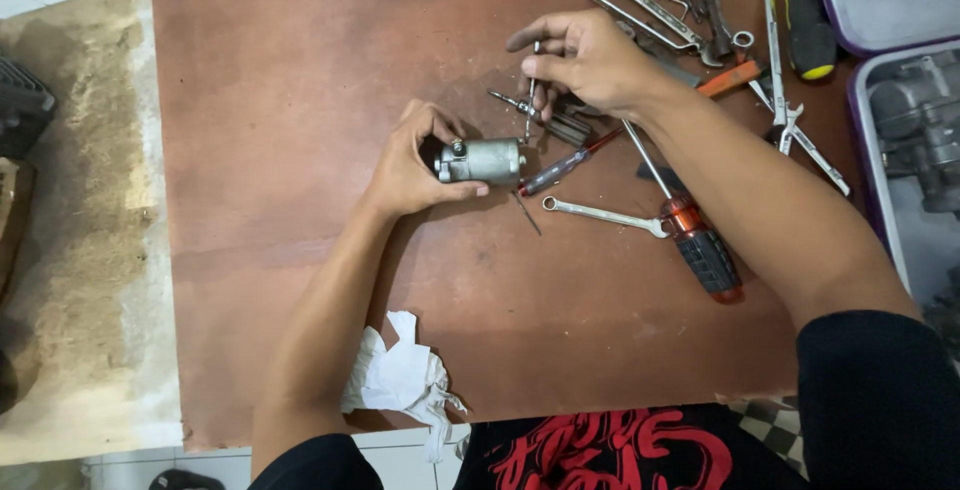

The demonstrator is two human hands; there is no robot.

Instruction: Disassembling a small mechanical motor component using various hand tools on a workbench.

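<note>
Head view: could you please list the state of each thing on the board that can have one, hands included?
Left hand: closed around the motor housing.
Right hand: pinching a long thin bolt.
Small cylindrical motor housing: lying on its side, held.
Long thin bolt: upright, tip beside the housing.
Orange-handled screwdriver: lying loose.
Combination wrench: lying flat.
White rag: crumpled at the board's edge.

Reddish-brown wooden board (300, 280) as work surface, scuffed and stained. Bare dusty concrete floor (90, 250) to its left; white tiles (400, 455) along the near edge. Purple-rimmed plastic trays (868, 125) at the far right. Even, soft light.
</note>
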